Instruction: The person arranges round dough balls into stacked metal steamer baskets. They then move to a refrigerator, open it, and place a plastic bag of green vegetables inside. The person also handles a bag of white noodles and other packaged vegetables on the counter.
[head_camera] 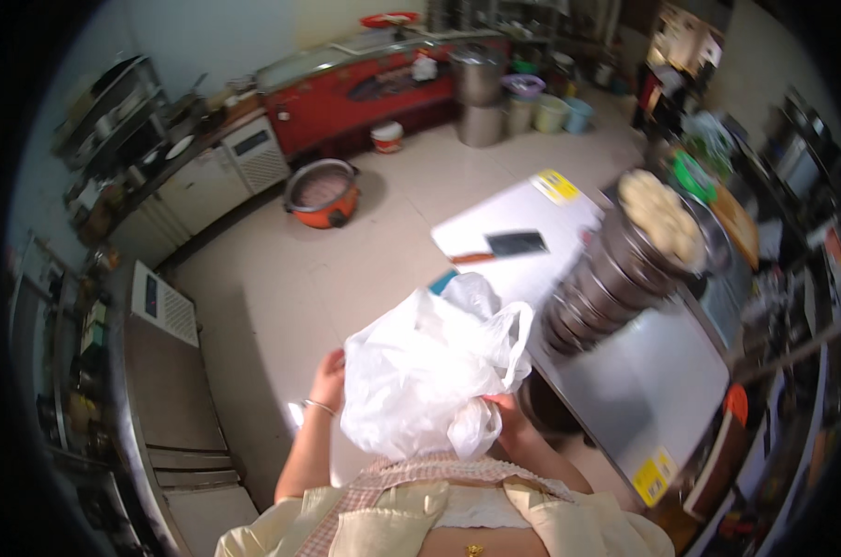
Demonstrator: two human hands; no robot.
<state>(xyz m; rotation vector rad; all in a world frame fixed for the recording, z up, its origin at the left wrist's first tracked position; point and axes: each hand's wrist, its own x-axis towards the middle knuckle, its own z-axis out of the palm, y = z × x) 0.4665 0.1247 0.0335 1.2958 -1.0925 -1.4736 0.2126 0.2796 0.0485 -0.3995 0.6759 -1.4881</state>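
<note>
A bulging white plastic bag (420,369) is held in front of my body, over the near edge of the table. Its contents cannot be made out through the plastic, and a loop handle stands up at its right. My left hand (331,379), with a bangle at the wrist, grips the bag's left side; some fingers are hidden behind it. My right hand (507,414) holds the lower right side, partly covered by the plastic. Beyond the bag, a cleaver (516,243) with a wooden handle lies flat on the white tabletop (483,216).
A tall stack of metal pans (601,278), topped with pale dough-like pieces (660,216), stands on the table at right. An orange electric pot (323,195) sits on the floor. Steel refrigerated counters (173,383) line the left. Buckets (551,113) stand by the red counter (364,104).
</note>
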